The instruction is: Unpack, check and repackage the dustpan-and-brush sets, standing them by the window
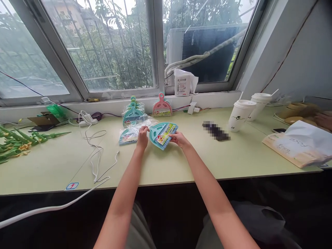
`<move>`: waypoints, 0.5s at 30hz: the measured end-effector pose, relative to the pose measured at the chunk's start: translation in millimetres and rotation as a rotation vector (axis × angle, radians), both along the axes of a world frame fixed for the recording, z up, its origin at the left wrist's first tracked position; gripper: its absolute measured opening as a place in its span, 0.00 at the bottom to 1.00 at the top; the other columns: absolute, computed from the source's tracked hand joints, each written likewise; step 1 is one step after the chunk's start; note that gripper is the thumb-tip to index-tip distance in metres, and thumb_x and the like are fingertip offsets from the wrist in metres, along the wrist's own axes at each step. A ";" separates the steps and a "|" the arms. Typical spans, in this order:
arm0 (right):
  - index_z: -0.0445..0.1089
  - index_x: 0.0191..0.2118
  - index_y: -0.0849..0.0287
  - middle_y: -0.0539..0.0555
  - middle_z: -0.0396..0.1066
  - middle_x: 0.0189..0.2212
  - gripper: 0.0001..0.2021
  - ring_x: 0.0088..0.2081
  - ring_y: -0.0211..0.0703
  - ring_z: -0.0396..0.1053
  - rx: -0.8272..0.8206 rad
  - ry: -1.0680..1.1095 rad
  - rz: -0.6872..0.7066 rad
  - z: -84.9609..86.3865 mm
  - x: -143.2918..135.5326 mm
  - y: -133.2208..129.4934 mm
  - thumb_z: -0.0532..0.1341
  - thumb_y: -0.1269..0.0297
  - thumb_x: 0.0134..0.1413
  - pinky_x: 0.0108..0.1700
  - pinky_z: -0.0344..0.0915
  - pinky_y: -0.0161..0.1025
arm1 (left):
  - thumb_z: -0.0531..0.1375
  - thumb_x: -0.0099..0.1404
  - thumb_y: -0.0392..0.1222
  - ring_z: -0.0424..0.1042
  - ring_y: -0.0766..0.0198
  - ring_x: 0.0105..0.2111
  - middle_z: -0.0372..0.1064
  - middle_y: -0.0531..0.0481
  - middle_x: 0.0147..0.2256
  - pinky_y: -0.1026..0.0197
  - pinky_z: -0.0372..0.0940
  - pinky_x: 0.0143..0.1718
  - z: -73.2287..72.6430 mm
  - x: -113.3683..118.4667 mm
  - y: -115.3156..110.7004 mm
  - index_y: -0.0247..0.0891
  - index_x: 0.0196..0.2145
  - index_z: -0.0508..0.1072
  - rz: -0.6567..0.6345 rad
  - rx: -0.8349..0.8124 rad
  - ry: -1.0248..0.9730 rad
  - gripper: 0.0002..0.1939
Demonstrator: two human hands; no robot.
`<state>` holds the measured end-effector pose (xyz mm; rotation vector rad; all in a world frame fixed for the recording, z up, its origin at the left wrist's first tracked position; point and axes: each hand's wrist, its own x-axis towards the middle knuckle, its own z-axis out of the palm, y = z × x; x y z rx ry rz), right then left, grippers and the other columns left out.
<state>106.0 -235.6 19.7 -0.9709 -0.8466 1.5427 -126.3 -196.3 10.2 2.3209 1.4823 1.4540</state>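
Note:
A teal mini dustpan and brush set with a yellow printed label is held tilted over the table, its handle end to the left. My left hand is closed at the handle end; clear plastic wrap lies just behind it. My right hand grips the bristle edge on the right, thumb and fingers closed on it. Beside my left hand lies a wrapped blue dustpan set. Behind it several teal and green sets lean in a stack against the wall, and a pink set leans to their right.
White cables and a power strip lie at left, near green plant stalks. A blurred-out dark object, two paper cups and a tissue pack are at right. Another person's hand shows at the far right.

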 end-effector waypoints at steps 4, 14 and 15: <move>0.70 0.35 0.67 0.59 0.76 0.34 0.08 0.32 0.43 0.75 0.011 0.014 0.040 -1.5 0.8 0.4 0.62 0.81 0.47 0.38 0.74 0.40 | 0.43 0.53 0.21 0.66 0.59 0.46 0.61 0.41 0.48 0.53 0.62 0.49 4.4 6.6 -2.3 0.37 0.49 0.66 -0.075 0.059 -0.129 0.29; 0.70 0.39 0.65 0.58 0.75 0.38 0.10 0.36 0.44 0.75 0.100 0.072 -0.022 -4.9 -3.4 -2.5 0.63 0.77 0.47 0.45 0.72 0.44 | 0.59 0.62 0.54 0.37 0.50 0.67 0.35 0.33 0.66 0.48 0.43 0.64 30.4 19.4 -26.1 0.36 0.65 0.42 0.464 0.121 -0.637 0.43; 0.70 0.39 0.65 0.58 0.75 0.38 0.10 0.36 0.43 0.75 0.121 0.085 -0.023 -4.9 -4.3 -3.1 0.63 0.77 0.47 0.45 0.72 0.44 | 0.58 0.62 0.56 0.40 0.50 0.66 0.35 0.33 0.66 0.48 0.47 0.63 31.5 17.6 -23.4 0.37 0.66 0.39 0.415 0.009 -0.786 0.45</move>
